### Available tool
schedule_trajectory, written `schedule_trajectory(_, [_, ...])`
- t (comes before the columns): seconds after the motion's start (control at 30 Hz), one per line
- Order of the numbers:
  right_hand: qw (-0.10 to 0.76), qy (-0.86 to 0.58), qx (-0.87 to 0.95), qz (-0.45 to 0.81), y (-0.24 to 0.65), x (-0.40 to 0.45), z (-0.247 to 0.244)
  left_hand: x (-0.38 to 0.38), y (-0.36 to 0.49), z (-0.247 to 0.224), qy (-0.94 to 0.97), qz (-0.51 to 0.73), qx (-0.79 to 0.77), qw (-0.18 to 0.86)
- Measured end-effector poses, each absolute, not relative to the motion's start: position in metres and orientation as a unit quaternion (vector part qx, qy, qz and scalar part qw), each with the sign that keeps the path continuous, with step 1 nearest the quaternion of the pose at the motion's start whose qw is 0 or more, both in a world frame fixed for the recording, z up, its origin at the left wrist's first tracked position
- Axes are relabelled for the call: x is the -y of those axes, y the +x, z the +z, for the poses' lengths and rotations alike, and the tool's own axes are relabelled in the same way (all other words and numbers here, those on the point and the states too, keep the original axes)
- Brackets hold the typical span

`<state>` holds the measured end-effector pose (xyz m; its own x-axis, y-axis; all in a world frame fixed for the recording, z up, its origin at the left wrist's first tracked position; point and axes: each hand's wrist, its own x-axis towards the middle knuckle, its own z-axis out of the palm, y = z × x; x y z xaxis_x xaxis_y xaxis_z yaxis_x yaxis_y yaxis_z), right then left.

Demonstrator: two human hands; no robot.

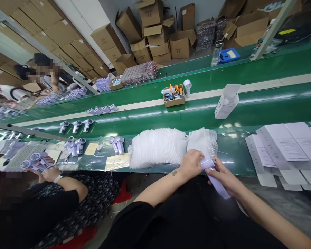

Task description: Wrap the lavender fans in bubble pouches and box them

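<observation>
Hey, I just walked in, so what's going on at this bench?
The person's left hand is curled at one end of a pale lavender plastic device, and the right hand holds its body. Translucent white pouches lie just beyond on the shiny green bench; white printed cardboard boxes are at the right. To the left, a co-worker's hands hold similar lavender devices.

Lavender device point(219, 186): tilted, long handle slanting down-right, between left hand point(192, 164) and right hand point(226, 177).

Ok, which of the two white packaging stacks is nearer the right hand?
The smaller stack, just beyond the left hand and right hand; the larger stack lies farther left.
</observation>
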<state>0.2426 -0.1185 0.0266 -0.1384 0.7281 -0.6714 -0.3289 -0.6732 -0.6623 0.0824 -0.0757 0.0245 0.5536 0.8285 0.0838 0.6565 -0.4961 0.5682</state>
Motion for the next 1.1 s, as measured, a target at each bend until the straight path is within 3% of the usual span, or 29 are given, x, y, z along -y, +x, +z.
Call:
schedule_trajectory(0.13, [0.391,-0.544,0.161,0.725,0.240,0.111,0.025,0.078,0.073,0.028,0.915,0.134,-0.329,0.191])
schedule_trajectory(0.4, [0.458,-0.521,0.058,0.718,0.217,0.102,0.036,0.038,0.047,0.020,0.849,0.216,-0.348,0.333])
schedule_trajectory(0.67, [0.480,-0.541,0.047,0.689,0.207,0.114,0.036,0.053,0.044,0.031,0.920,0.150,-0.244,0.266])
schedule_trajectory(0.73, [0.481,-0.557,0.055,0.675,0.209,0.116,0.032,0.057,0.047,0.041,0.907,0.142,-0.236,0.320])
schedule_trajectory(0.83, [0.448,-0.622,0.096,0.635,0.216,0.121,0.036,0.049,0.053,0.055,0.823,0.143,-0.340,0.432])
schedule_trajectory(0.93, [0.391,-0.672,0.232,0.585,0.231,0.132,0.060,0.041,0.055,0.073,0.724,0.114,-0.415,0.538])
schedule_trajectory(1.1, [0.270,-0.667,0.417,0.556,0.252,0.152,0.110,0.038,0.049,0.114,0.621,0.047,-0.361,0.695])
